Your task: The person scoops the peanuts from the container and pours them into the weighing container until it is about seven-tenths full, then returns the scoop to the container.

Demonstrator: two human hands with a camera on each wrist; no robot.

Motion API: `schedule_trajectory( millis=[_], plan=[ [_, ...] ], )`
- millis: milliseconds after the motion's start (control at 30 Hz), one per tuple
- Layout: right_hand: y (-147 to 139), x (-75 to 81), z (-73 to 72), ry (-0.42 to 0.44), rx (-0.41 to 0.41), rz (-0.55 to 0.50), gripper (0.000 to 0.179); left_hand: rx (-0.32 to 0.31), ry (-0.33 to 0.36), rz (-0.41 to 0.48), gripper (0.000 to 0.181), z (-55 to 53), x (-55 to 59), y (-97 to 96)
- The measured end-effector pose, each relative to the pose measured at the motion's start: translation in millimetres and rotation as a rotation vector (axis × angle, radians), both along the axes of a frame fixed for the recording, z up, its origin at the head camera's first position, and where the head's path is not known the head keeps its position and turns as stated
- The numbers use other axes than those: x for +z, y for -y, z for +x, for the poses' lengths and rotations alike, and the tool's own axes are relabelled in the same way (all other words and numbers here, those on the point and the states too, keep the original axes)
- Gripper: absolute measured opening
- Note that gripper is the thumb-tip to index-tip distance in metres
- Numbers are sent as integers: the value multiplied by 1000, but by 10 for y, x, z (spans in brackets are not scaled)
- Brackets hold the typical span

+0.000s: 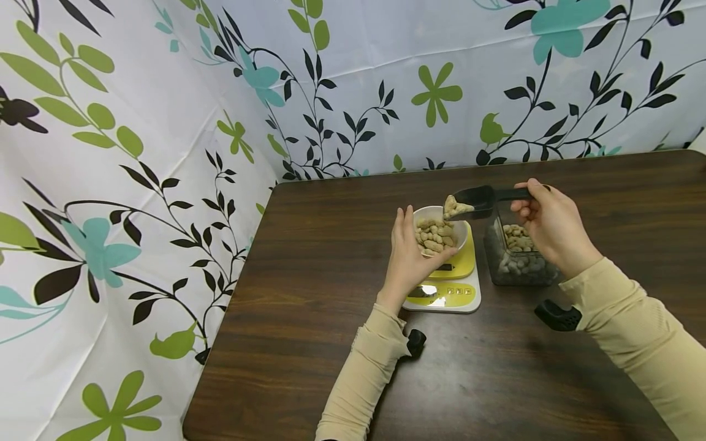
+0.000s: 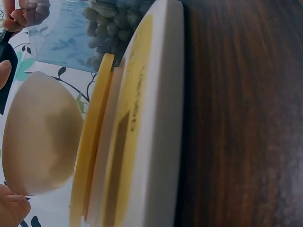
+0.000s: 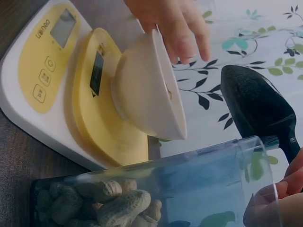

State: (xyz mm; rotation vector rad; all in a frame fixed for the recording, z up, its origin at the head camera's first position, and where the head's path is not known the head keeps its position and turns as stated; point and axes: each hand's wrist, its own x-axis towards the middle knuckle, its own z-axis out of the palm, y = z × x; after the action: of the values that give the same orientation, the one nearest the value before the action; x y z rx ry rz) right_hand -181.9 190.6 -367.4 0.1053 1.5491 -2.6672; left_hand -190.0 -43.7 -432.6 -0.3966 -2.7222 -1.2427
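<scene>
My right hand (image 1: pixel 551 223) grips the handle of a black scoop (image 1: pixel 478 201), with peanuts in their shells (image 1: pixel 455 207) at its tip. The scoop is held over the right rim of a white bowl (image 3: pixel 147 87) that contains more unshelled peanuts (image 1: pixel 434 236). Under the bowl is a yellow and white kitchen scale (image 1: pixel 441 297). My left hand (image 1: pixel 408 260) is spread about the bowl, fairly straight fingers along its left side and thumb across its near side; firm contact cannot be made out. Below my right hand stands a clear container (image 3: pixel 208 175), partly filled with peanuts.
Everything stands on a dark brown wooden table (image 1: pixel 309 294). A white cloth with leaf and flower prints (image 1: pixel 353 79) hangs behind the table and along its left side. The container is close to the scale's right edge.
</scene>
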Motion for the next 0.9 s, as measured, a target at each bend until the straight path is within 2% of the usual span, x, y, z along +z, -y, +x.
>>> schedule_trajectory(
  millis=[300, 633, 900],
  plan=[
    [36, -23, -25, -8, 8, 157, 39, -12, 12, -27, 114, 8, -81, 16],
    [56, -46, -27, -19, 27, 443, 39, -6, 32, -49, 115, 2, -116, 17],
    [83, -67, -38, -40, 31, 499, 42, 1, 40, -57, 115, 4, -114, 13]
  ],
)
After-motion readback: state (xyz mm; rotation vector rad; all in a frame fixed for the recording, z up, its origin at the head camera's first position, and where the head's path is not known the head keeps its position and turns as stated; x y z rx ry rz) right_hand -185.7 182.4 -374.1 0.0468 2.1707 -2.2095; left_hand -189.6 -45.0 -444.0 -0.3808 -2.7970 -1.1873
